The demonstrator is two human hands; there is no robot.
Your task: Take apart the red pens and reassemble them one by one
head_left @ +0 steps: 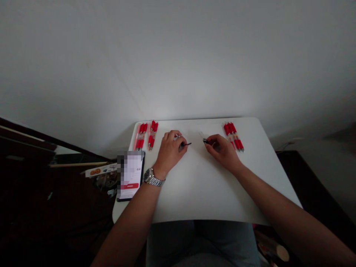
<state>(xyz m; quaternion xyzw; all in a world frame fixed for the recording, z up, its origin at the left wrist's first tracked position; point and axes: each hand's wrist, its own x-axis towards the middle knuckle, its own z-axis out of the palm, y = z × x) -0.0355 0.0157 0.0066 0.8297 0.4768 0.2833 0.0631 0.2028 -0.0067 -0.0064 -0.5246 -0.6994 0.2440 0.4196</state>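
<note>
Over the middle of the white table, my left hand [172, 149] is closed, its thumb and fingers pinching what looks like a black binder clip [188, 144]. A thin dark edge of that clip points right, and my fingers cover most of it. Across a short gap, my right hand [221, 150] grips another black binder clip [205, 141] between thumb and fingertips. Its bare wire handle [201, 135] sticks up and left. The two clips are apart. Just behind my right hand lies a group of red pens [233, 133].
Two bundles of red pens [141, 136] with pinkish sticks lie at the white table's [191, 200] back left. A phone [132, 181] with a lit screen overlaps its left edge. The wall [194, 74] stands directly behind the table. Clutter [104, 178] fills the dark space left.
</note>
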